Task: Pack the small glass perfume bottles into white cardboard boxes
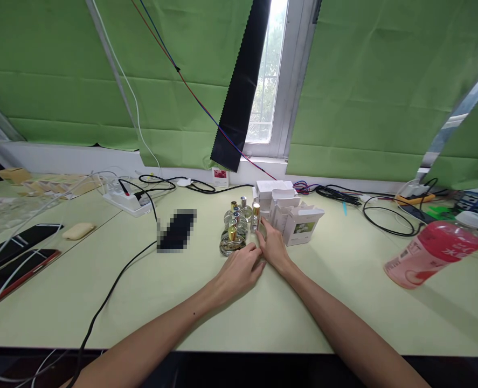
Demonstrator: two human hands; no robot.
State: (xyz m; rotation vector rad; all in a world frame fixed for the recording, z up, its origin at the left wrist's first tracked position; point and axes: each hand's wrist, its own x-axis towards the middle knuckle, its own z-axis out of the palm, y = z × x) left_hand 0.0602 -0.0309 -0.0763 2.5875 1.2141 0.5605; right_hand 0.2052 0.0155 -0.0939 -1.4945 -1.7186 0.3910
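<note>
Several round clear glass perfume bottles (233,245) with gold or silver caps stand close together in the middle of the table. To their right is a slim upright perfume bottle (255,220) with a gold cap. My right hand (274,247) lies along the slim bottle's right side, fingers stretched out and seeming to touch it near its base. Beside the front round bottle rests my left hand (239,269), its fingers curled; whatever they hold, if anything, is hidden. White perfume boxes (301,226), some with open flaps, stand right behind my right hand.
A large pink drink bottle (428,253) stands at the right. To the left are a pixelated dark object (177,231), a power strip (127,202), phones (18,248) and a cream oval case (78,231). Black cables (121,275) cross the left side and run along the back.
</note>
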